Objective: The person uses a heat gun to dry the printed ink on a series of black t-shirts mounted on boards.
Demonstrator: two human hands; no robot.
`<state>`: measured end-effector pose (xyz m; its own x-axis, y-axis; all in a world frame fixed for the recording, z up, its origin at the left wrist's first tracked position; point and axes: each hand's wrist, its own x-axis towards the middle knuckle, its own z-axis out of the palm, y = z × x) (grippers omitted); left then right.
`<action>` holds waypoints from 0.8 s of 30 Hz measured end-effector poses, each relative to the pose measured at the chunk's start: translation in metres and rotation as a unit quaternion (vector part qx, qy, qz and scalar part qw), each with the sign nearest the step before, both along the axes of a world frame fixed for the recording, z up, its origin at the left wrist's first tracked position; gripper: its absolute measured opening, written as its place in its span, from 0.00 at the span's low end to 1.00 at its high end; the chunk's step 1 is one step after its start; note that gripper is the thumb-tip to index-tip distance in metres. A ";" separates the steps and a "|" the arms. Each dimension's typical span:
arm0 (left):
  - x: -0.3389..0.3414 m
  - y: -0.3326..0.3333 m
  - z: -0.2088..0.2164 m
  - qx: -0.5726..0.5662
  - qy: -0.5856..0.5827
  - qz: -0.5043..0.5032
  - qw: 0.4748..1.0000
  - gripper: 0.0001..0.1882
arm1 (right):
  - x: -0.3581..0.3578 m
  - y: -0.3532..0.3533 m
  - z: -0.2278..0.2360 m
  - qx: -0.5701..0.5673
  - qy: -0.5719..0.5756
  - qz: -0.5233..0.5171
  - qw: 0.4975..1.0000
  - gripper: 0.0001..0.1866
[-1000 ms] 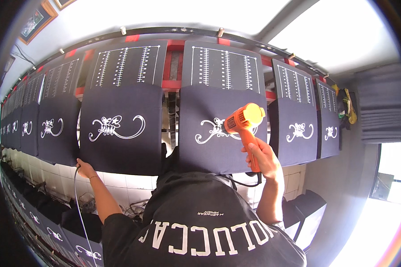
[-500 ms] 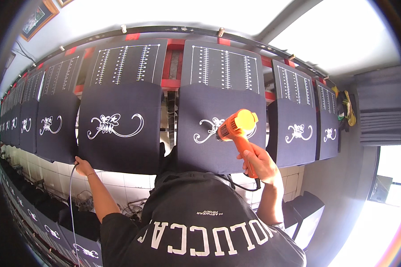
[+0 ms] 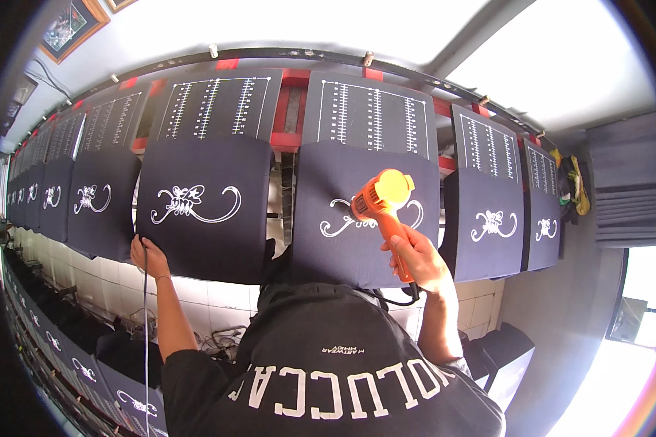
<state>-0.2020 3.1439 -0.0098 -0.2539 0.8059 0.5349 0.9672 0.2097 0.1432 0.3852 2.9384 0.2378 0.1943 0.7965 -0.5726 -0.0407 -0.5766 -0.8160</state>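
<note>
My right hand (image 3: 419,258) is closed around the handle of an orange heat gun (image 3: 383,197). Its nozzle points left over a dark cloth panel (image 3: 342,258), covering part of the white line design (image 3: 335,227) printed there. My left hand (image 3: 148,255) grips a thin grey cord (image 3: 146,313) beside the lower left corner of another dark panel (image 3: 200,251). A white design (image 3: 186,200) with a long curl shows whole on that panel. A short black cord hangs below the heat gun's handle.
Dark boards (image 3: 335,109) marked with white ruler lines carry the panels in a long row, on a red frame (image 3: 288,142). A second row of printed panels (image 3: 135,400) stands at the lower left. Loose cables lie on the tiled floor. A grey curtain (image 3: 627,189) hangs at right.
The heat gun has shifted slightly up and left over the panel. My left hand has moved up along the neighbouring panel's edge with the cord. The whole view has shifted a little.
</note>
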 end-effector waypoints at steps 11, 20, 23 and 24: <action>0.011 0.011 0.009 -0.090 -0.014 0.092 0.992 0.19 | -0.010 0.025 -0.004 0.026 0.017 0.008 0.999 0.19; -0.014 0.039 0.013 -0.144 -0.070 0.124 0.979 0.25 | -0.048 0.038 0.009 0.009 -0.013 0.002 1.000 0.18; -0.009 0.048 0.014 -0.153 -0.170 0.193 0.954 0.29 | -0.055 0.036 0.001 0.026 -0.022 -0.021 0.999 0.17; 0.008 0.050 0.027 -0.157 -0.190 0.200 0.948 0.31 | -0.058 0.035 0.004 0.028 -0.023 -0.035 0.999 0.17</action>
